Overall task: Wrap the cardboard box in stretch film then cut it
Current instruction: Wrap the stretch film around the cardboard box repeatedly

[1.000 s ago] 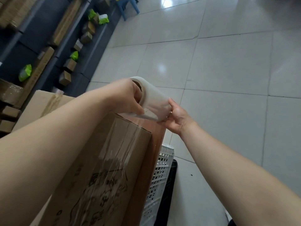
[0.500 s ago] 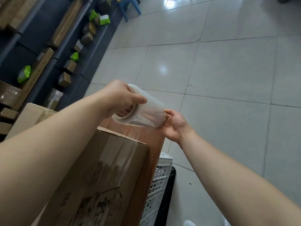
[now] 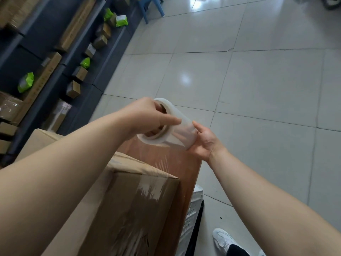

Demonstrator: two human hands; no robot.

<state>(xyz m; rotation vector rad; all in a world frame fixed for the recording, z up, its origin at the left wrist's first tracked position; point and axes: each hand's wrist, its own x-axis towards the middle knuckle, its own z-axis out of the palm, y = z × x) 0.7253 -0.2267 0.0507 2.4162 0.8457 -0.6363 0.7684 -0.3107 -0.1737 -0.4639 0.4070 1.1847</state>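
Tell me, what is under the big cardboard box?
The cardboard box sits on a brown wooden tabletop, visible along its right and far edges. A white slatted crate shows below the tabletop's edge. Whatever lies directly beneath the box is covered.

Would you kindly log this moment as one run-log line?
stage: wrapping | left hand: grips stretch film roll at core | right hand: holds other end | film sheet: runs to cardboard box | cut: not yet

Left hand [image 3: 145, 115] and right hand [image 3: 203, 143] hold the stretch film roll [image 3: 171, 126] above the cardboard box [image 3: 129, 200].
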